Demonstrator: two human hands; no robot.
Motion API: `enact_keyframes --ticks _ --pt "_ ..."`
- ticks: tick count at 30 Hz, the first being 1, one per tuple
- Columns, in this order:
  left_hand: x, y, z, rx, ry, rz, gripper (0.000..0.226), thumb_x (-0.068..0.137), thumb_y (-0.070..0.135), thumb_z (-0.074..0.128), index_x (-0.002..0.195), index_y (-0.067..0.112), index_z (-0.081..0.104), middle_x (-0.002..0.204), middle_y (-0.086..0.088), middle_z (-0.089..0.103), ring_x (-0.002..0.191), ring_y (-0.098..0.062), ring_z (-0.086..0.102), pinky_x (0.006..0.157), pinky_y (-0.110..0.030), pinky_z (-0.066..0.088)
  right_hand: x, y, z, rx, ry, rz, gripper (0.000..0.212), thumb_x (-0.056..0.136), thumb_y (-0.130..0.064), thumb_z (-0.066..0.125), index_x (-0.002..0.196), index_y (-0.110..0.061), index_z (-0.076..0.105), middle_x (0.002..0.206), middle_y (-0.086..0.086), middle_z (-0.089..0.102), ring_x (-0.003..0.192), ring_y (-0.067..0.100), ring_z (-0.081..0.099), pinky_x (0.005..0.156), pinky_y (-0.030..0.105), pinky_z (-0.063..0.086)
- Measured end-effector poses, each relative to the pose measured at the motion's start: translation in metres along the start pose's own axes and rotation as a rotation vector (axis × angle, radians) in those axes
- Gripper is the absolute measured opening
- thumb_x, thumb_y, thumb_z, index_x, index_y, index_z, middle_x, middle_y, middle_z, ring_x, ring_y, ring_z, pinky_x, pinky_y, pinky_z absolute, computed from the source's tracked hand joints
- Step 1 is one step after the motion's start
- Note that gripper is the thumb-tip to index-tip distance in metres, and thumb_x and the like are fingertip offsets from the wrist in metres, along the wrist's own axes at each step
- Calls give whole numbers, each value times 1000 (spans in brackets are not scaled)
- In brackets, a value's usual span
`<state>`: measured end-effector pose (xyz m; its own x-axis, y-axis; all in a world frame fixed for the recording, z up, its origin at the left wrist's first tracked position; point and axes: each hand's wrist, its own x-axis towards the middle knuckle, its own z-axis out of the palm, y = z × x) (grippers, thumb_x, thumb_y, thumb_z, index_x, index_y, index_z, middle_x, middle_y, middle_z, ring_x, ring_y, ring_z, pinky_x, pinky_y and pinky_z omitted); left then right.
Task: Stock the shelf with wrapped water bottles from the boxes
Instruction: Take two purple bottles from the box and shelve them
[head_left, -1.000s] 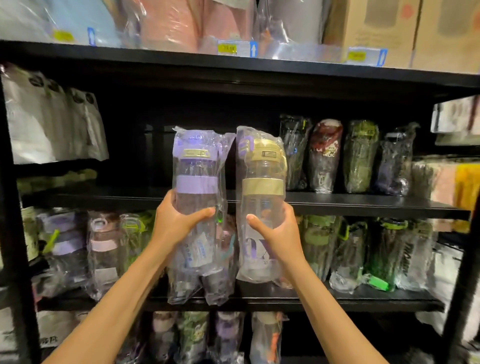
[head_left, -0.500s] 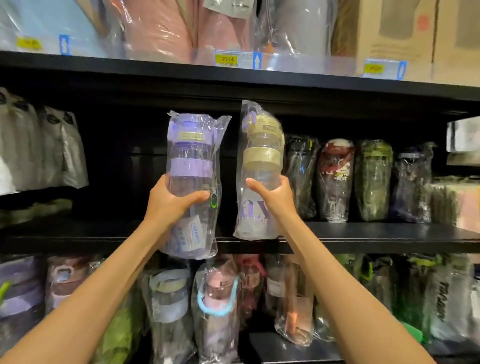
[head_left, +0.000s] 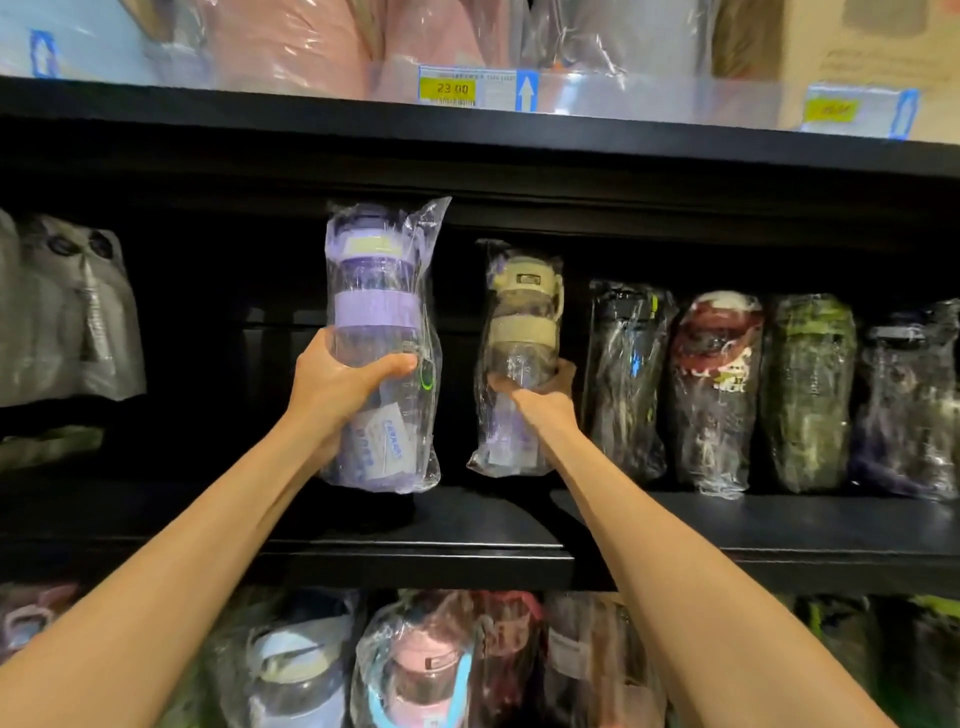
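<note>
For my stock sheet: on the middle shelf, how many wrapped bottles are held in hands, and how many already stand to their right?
Held: 2, the purple-banded clear wrapped bottle and the beige-banded clear wrapped bottle.
Standing dark wrapped bottles: 4.
Total: 6.

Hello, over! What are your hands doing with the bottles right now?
Left hand grips purple bottle, above the shelf. Right hand grips yellow bottle, deep in, beside the black bottle. Nothing blocking.
</note>
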<state>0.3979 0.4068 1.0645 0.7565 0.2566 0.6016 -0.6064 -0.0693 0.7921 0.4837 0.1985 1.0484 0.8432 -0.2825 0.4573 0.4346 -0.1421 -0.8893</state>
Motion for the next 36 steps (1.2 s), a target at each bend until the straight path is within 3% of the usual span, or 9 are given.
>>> enact_keyframes --ticks 6,13,20,27,30,36 --pt "9 -8 14 -38 2 -25 65 59 20 85 115 15 53 107 -1 65 94 -17 65 79 -36 55 18 20 7 -108 26 -86 86 67 -23 84 130 -17 26 116 4 47 102 22 51 89 31 43" --pt "11 -13 19 -51 -10 -33 63 62 19 84 115 15 51 104 1 64 88 -13 65 63 -24 49 27 33 2 -16 120 -72 81 71 -18 82 130 -13 27 116 0 37 103 20 43 85 25 34" --pt "15 -23 19 -24 -7 -23 63 60 21 85 114 13 53 103 -1 65 89 -15 65 67 -26 51 32 46 1 -42 126 -108 82 71 -23 82 132 -15 28 129 5 42 102 18 43 90 27 37" --pt "13 -30 20 -25 -2 -54 66 59 23 85 116 13 52 105 -2 65 91 -16 65 70 -28 52 31 48 0 -27 105 -122 83 69 -20 83 130 -16 28 124 6 47 106 21 48 99 32 41" --pt "11 -27 22 -22 -7 -49 66 61 22 85 117 13 51 103 -1 64 89 -14 65 66 -25 50 28 46 -3 -18 92 -127 86 68 -17 83 132 -15 27 118 4 45 104 19 47 96 28 41" --pt "5 -17 22 -26 -11 -16 58 65 17 83 111 17 49 100 3 62 84 -9 62 62 -21 46 24 45 -2 -7 97 -109 97 63 -18 87 136 -12 24 132 14 48 115 25 50 100 30 39"
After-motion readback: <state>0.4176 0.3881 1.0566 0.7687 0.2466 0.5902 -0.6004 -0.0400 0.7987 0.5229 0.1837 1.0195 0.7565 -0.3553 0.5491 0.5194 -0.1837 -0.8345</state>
